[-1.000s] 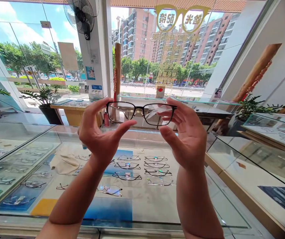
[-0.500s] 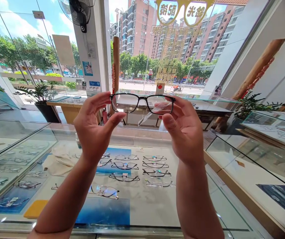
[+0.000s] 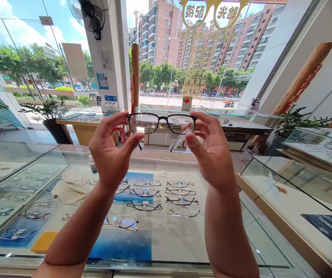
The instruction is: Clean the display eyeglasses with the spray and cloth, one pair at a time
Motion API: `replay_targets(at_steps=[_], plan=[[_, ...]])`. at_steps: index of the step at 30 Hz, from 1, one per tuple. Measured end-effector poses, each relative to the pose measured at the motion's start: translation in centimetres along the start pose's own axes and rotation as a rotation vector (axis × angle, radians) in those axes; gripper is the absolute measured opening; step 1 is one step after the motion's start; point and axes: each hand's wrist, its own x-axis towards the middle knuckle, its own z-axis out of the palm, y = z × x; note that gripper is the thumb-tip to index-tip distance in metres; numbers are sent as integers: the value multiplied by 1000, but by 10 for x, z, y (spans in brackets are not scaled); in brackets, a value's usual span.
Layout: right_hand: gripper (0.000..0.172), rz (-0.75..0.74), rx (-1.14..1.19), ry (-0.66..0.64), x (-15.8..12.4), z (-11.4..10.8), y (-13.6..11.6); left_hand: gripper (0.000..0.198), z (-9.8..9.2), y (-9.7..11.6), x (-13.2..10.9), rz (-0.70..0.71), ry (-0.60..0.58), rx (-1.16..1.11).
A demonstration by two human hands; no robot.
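Observation:
A pair of black-framed eyeglasses (image 3: 163, 119) is held up in front of me, lenses facing me and temples pointing away. My left hand (image 3: 112, 143) grips the left hinge corner between fingers and thumb. At the opposite corner my right hand (image 3: 208, 144) does the same. A strip of clear plastic wrap (image 3: 178, 142) hangs on the right temple. Below the hands, several eyeglasses (image 3: 145, 192) lie in rows inside the glass display case (image 3: 180, 247). A crumpled beige cloth (image 3: 70, 189) rests by my left forearm.
A small white bottle (image 3: 92, 164) stands behind my left wrist. An orange-yellow pad (image 3: 43, 242) lies at lower left. Another glass case (image 3: 287, 185) stands to the right. Further back are a display counter (image 3: 235, 131), a potted plant (image 3: 54, 123) and a wall fan (image 3: 89, 15).
Both hands and the eyeglasses have dropped slightly, and the right hand has shifted left. The frame is tilted a little differently, so the temple tips show below the lenses.

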Motion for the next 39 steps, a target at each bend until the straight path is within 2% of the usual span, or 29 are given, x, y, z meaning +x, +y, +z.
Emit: replay_targets(at_steps=[7, 16, 24, 30, 36, 39], plan=[[44, 63, 33, -37, -1, 3, 4, 54, 5, 5, -5, -12, 29, 40], [48, 106, -104, 2, -3, 5, -8, 52, 5, 14, -2, -59, 72, -27], [45, 4, -140, 98, -1, 11, -5, 49, 4, 13, 0, -93, 34, 60], [45, -89, -261, 187, -2, 13, -6, 42, 6, 20, -2, -126, -17, 92], [43, -150, -296, 221, -3, 17, -12, 54, 8, 18, -3, -155, -39, 135], [44, -184, -341, 234, -4, 21, -12, 52, 10, 15, -3, -189, -37, 137]])
